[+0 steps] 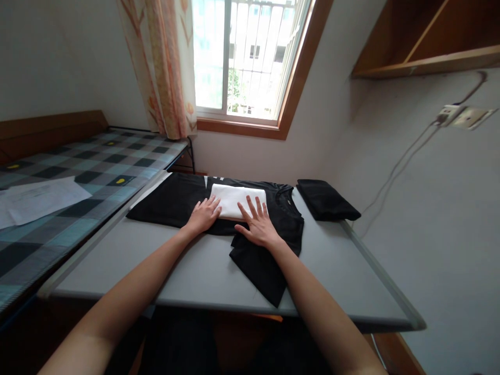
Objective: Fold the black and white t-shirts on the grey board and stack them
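A black T-shirt (pixel 167 200) lies spread on the table, its neckline to the right and one sleeve hanging toward the near edge. On its middle rests a flat white rectangle (pixel 234 200), which could be card or folded cloth; I cannot tell which. My left hand (pixel 205 214) lies at the rectangle's left end, fingers stretched out over its edge. Spread fingers of my right hand (pixel 258 223) press flat on its right end, the palm over the shirt. Neither hand grips anything. Part of the shirt is hidden under the rectangle and my right forearm.
The pale grey table (pixel 187 271) stands against a wall. A folded black cloth (pixel 326 199) sits at its far right corner. To the left is a bed with a checked cover (pixel 113 166) and white papers (pixel 42 198). A cable (pixel 394 169) hangs from the wall socket (pixel 449 114).
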{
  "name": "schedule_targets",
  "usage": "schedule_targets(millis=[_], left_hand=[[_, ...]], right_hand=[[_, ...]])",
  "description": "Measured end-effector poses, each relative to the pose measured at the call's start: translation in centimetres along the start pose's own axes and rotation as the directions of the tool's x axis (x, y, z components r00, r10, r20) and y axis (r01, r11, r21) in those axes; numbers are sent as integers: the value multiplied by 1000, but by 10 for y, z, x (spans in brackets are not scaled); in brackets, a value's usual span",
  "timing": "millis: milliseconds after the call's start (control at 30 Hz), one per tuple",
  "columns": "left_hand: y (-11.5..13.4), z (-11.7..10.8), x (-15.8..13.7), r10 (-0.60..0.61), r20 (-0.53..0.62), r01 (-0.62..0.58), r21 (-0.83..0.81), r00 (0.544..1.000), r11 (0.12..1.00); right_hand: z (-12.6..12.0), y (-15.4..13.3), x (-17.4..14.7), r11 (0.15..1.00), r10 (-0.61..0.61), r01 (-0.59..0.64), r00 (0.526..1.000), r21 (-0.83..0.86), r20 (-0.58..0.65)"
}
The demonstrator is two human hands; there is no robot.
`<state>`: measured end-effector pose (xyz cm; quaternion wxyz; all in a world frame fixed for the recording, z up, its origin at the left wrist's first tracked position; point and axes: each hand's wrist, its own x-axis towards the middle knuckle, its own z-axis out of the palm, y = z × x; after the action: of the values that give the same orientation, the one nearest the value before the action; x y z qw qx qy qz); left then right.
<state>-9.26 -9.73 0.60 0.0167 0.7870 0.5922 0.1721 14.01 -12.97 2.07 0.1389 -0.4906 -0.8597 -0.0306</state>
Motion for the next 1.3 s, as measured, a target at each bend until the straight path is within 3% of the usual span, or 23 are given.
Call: schedule_targets(millis=[267, 433, 633, 933, 1100, 1200, 1300], left_hand=[[1, -1, 0, -9, 18, 8, 16, 1000, 1000], [5, -4, -2, 0, -6, 1, 59, 1000, 998], [8, -7, -4, 22, -35, -19, 68, 999, 997], [8, -9, -4, 10, -4, -9, 28, 1000, 1000], [8, -8, -4, 5, -9, -5, 13, 1000, 1000], [7, -8, -4, 5, -10, -5, 12, 1000, 1000], [7, -8, -3, -3, -1, 3, 18, 1000, 1000]], right_hand=[[5, 5, 1, 996, 10, -14, 999, 88, 39], [9, 14, 4, 959, 50, -12, 990, 281, -130], [14, 28, 8, 922, 193, -33, 903, 387, -383], [13, 29, 7, 893, 375, -207, 834, 400, -406], [2, 24, 2, 891, 443, -307, 751, 334, -490], [-1, 23, 2, 886, 459, -316, 700, 339, -547], [1, 26, 4, 884, 456, -284, 699, 371, -550]])
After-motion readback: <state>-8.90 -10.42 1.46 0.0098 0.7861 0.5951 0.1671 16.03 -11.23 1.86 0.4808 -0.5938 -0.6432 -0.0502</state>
